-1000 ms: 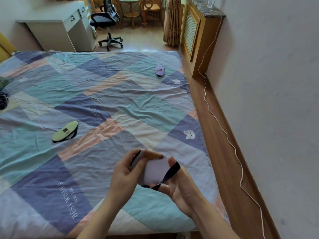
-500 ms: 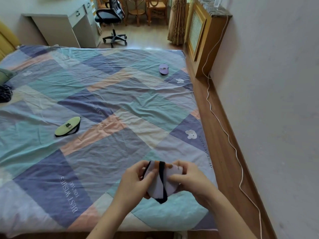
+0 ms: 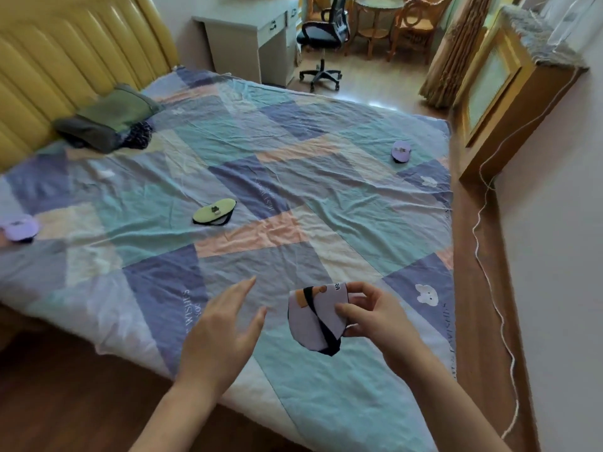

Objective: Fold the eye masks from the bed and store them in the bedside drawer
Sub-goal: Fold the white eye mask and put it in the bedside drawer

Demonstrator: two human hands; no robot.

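My right hand (image 3: 375,316) pinches a folded lilac eye mask (image 3: 315,316) with its black strap wrapped round it, held above the near corner of the bed (image 3: 359,396). To its left my left hand (image 3: 225,324) hovers with fingers spread, holding nothing. On the patchwork cover lie a green eye mask (image 3: 213,212) in the middle, a folded purple eye mask (image 3: 401,151) at the far right, and another purple eye mask (image 3: 20,227) at the left edge. No bedside drawer is in view.
A pile of dark and green clothes (image 3: 107,123) sits by the yellow headboard (image 3: 58,66). Beyond the bed stand a white desk (image 3: 251,37) and an office chair (image 3: 323,34). A wooden cabinet (image 3: 509,89) and a white cable (image 3: 483,230) run along the right wall.
My left hand has let go of the folded mask and opened; the right hand alone holds it. The view has swung left, bringing the headboard, the clothes and a third mask into sight.
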